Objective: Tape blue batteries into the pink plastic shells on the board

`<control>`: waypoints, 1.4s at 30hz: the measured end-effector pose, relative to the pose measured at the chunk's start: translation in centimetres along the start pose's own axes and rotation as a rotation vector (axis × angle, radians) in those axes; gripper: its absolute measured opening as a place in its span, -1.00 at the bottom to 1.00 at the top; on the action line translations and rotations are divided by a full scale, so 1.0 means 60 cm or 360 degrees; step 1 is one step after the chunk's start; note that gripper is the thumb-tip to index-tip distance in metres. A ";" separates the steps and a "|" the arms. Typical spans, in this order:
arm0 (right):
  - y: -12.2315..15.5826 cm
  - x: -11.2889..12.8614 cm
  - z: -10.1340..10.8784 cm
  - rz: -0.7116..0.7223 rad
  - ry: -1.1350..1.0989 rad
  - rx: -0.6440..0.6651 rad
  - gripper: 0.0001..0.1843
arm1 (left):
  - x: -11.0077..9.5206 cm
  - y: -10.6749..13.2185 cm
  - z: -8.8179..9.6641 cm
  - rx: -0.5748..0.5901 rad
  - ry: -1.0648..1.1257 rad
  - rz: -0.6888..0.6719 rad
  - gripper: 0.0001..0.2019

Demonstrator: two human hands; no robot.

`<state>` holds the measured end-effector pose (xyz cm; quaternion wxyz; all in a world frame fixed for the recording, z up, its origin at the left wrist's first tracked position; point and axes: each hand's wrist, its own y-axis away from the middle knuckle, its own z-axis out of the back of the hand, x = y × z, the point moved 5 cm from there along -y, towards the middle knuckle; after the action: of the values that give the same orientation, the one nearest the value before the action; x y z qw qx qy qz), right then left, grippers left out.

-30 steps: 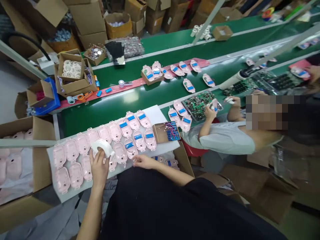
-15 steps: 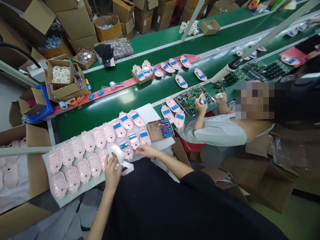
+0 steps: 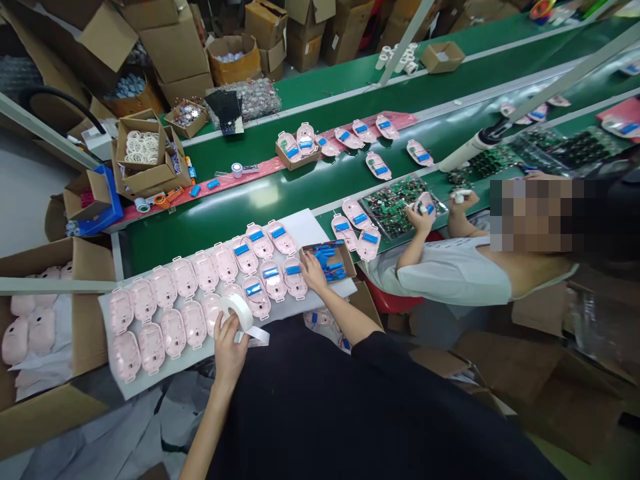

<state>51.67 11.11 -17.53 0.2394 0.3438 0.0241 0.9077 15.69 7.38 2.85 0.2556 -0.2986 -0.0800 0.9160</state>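
My left hand (image 3: 229, 357) grips a roll of white tape (image 3: 237, 312) low over the front of the sheet, and a strip of tape (image 3: 257, 335) trails from the roll. Rows of pale pink plastic housings (image 3: 193, 323) lie on a white foam sheet (image 3: 300, 227), several with a blue battery (image 3: 274, 273) on them. My right hand (image 3: 313, 272) rests at the front corner of a small cardboard tray (image 3: 345, 265) of blue batteries with wires, holding nothing that I can see.
A co-worker's hands (image 3: 420, 217) hold a pink housing above a tray of green circuit boards (image 3: 390, 207) on the green conveyor belt (image 3: 240, 207). An open carton of pink housings (image 3: 85, 327) stands at the left. Cardboard boxes surround the belts.
My right hand has moved forward from beside the tape roll to the battery tray. My left hand still has the roll, and the view has shifted slightly.
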 end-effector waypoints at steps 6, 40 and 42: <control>-0.048 -0.092 0.118 -0.0677 0.0213 -0.0543 -0.44 | 0.011 0.021 0.012 0.0011 -0.0022 0.0081 -0.68; 0.177 0.194 0.090 -0.0466 -0.2435 0.0451 -0.55 | -0.017 0.020 0.027 0.0291 -0.0202 -0.0052 -0.62; 0.188 0.243 0.085 -0.0407 -0.2362 0.0553 -0.58 | -0.027 0.016 0.036 0.0319 -0.0263 -0.0075 -0.59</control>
<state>40.69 7.09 -2.35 0.2385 0.8894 0.0389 0.3880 15.13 5.77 5.15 0.2982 -0.1930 -0.0157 0.9347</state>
